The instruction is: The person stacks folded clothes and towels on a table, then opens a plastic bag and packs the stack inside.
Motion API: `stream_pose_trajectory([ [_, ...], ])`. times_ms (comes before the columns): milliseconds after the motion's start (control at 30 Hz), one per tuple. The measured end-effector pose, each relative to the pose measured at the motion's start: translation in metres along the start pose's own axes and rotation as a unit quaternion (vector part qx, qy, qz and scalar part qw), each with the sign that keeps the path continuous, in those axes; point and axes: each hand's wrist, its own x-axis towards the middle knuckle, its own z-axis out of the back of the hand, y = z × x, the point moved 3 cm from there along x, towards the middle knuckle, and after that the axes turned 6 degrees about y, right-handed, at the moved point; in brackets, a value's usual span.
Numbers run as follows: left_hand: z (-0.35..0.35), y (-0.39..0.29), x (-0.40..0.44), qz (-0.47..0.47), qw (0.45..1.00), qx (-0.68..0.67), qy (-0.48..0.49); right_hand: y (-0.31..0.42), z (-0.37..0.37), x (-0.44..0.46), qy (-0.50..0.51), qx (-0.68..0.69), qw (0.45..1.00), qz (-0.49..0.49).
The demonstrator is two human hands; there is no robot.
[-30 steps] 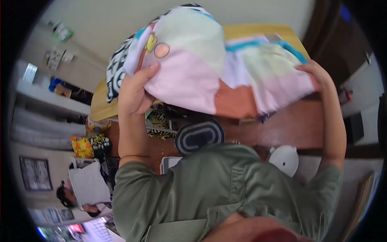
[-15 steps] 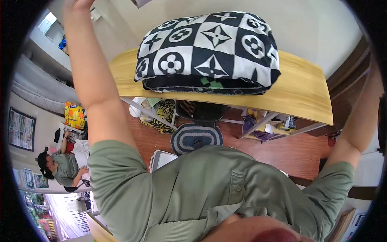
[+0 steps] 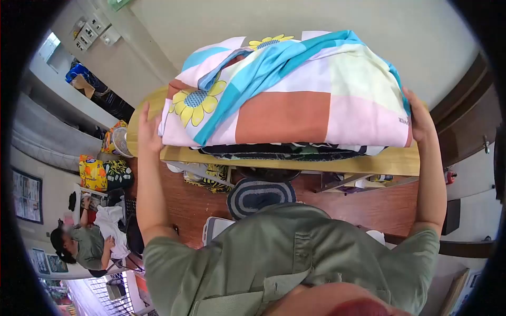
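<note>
Dark lettering (image 3: 404, 120) on cloth (image 3: 284, 118), right of frame: too small to read for sure. Framed poster (image 3: 27, 196), far left, and yellow bag (image 3: 93, 173), left: print unreadable.

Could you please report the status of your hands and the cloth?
Left hand open, left of cloth; right hand at its right edge. Cloth rumpled atop dark fabric. Nothing visibly blocking.

Pink-and-rust colour-blocked cloth (image 3: 284, 117) (2 yellow flowers (image 3: 195, 99)).

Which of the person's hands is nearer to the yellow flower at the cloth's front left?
Left. The left hand is at the left end of the cloth, near the yellow flower; the right hand is at the opposite end.
</note>
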Motion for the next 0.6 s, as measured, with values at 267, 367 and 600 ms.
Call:
stream_pose_trajectory([
  [267,-0.068,-0.051,0.05,-0.173,0.792,0.582,-0.069,0.015,-0.025,0.031,-0.033,-0.133,0.991,0.004],
  [367,-0.129,-0.011,0.026,-0.155,0.642,0.729,0.18,0.035,-0.027,0.031,-0.144,-0.349,0.903,0.205],
  [600,-0.088,-0.007,0.056,-0.176,0.769,0.613,0.036,0.042,-0.071,0.035,-0.042,-0.384,0.899,0.206],
])
